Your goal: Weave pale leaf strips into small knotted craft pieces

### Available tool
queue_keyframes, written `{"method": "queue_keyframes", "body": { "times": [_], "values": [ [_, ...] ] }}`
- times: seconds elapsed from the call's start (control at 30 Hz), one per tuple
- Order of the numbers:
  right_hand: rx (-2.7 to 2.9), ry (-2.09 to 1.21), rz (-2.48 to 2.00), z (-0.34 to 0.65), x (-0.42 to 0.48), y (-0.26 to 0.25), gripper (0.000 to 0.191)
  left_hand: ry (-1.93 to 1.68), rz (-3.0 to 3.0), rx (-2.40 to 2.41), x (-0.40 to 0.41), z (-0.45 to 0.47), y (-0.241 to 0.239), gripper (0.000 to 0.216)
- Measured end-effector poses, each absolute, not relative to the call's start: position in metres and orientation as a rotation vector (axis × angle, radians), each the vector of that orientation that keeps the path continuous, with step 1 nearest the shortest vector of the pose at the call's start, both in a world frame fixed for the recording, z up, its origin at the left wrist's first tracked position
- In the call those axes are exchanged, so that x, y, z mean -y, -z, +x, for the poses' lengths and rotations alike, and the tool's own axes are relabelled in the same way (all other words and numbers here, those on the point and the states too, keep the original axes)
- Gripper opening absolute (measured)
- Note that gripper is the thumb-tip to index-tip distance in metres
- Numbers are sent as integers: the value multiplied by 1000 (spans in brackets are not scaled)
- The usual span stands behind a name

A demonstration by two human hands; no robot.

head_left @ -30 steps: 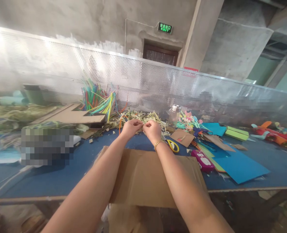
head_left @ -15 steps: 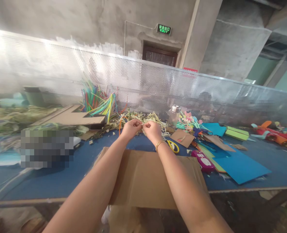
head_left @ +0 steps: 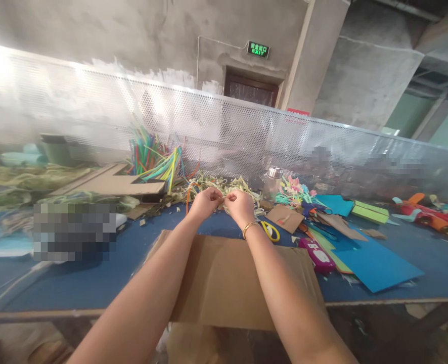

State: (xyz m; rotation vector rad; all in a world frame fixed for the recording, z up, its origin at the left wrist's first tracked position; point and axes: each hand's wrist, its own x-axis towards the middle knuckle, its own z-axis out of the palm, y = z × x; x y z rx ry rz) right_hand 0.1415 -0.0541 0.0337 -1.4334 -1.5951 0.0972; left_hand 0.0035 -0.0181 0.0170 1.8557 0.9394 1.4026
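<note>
Both hands meet close together over the far part of the blue table, fingertips pinched. My left hand (head_left: pixel 206 203) is closed, thumb against index finger. Close beside it, my right hand (head_left: pixel 239 206) is closed in a similar pinch, with a gold bracelet on its wrist. Whatever lies between the fingertips is too small to make out. Just behind the hands is a heap of pale green dried strips (head_left: pixel 220 182). Below the forearms, a flat piece of brown cardboard (head_left: pixel 220 283) reaches over the table's front edge.
Yellow-handled scissors (head_left: pixel 271 231), a purple box (head_left: pixel 317 255) and blue sheets (head_left: pixel 383 260) lie to the right. A clear bottle (head_left: pixel 272 184) stands behind. Colourful pipe cleaners (head_left: pixel 148 156) and cut cardboard (head_left: pixel 106 187) are at the left. A perforated metal screen (head_left: pixel 193 116) borders the back.
The fingertips of the two hands have moved slightly apart, while both stay pinched over the same spot. The view has shifted a little; the things on the table look unmoved.
</note>
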Motion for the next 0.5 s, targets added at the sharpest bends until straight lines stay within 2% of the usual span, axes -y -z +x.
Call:
{"method": "queue_keyframes", "body": {
  "times": [0.1, 0.27, 0.5],
  "values": [
    [1631, -76, -1378, 143, 53, -34, 8, -1386, 1840, -943, 18, 2, -18, 14],
    [1692, -244, -1222, 146, 46, -30, 13, -1407, 1707, -951, 22, 0, -24, 19],
    [1627, -154, -1212, 146, 47, -30, 14, -1368, 1668, -849, 26, 1, -26, 21]
  ]
}}
